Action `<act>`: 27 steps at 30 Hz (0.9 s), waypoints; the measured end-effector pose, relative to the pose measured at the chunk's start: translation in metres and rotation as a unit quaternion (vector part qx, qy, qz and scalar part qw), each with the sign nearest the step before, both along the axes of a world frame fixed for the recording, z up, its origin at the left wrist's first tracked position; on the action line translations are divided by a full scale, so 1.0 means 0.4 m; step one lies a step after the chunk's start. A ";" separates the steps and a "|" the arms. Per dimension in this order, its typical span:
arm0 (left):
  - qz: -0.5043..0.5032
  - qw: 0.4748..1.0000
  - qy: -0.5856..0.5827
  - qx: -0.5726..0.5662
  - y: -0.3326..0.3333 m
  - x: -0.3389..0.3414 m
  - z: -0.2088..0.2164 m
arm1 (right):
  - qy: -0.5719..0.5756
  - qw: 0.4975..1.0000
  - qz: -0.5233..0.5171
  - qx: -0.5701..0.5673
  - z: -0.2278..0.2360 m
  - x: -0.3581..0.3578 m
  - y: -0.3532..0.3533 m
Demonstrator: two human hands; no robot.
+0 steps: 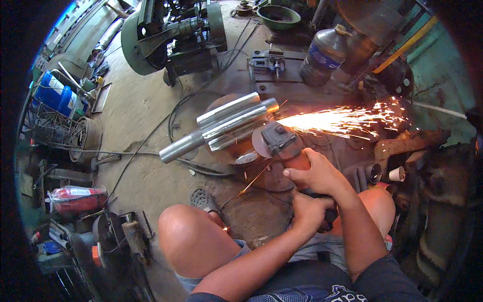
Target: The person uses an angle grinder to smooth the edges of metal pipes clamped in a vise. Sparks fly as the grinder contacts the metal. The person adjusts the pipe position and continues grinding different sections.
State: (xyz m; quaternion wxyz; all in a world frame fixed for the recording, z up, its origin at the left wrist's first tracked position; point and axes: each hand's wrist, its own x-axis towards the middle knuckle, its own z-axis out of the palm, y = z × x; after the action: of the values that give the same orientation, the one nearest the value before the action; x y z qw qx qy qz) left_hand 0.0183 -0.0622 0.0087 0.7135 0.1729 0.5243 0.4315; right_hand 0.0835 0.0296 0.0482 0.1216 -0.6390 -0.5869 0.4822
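Note:
Both my hands hold an angle grinder (290, 152) with a dark gear head and an orange-red body. My right hand (322, 172) wraps round the body just behind the head. My left hand (309, 209) is closed round the rear part, nearer my lap. At the front, the grinder's disc (260, 143) meets the end of a shiny steel pinion shaft (229, 126) with thick long teeth. Bright sparks (332, 121) stream off to the right from there. The pinion lies tilted on a round rusty support, which it partly hides; the grinder's head covers the exact contact spot.
Black cables (173, 113) run across the floor to the left of the pinion. Beyond it stand a vise (269, 63), a large plastic bottle (324, 55), a green bowl (278, 19) and a heavy machine (173, 38). A wrapped red fire extinguisher (78, 200) lies left; rusty metal parts (410, 148) sit right.

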 end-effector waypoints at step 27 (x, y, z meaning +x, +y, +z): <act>0.068 0.995 -0.060 -0.051 -0.061 -0.192 0.089 | -0.058 0.986 0.146 -0.049 0.045 -0.221 -0.014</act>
State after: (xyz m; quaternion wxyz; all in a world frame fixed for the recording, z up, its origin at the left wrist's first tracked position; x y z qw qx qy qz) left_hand -0.0586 -0.0866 0.0442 0.7205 0.0741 0.5121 0.4616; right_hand -0.0049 0.0241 0.0661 -0.0162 -0.5782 -0.6557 0.4853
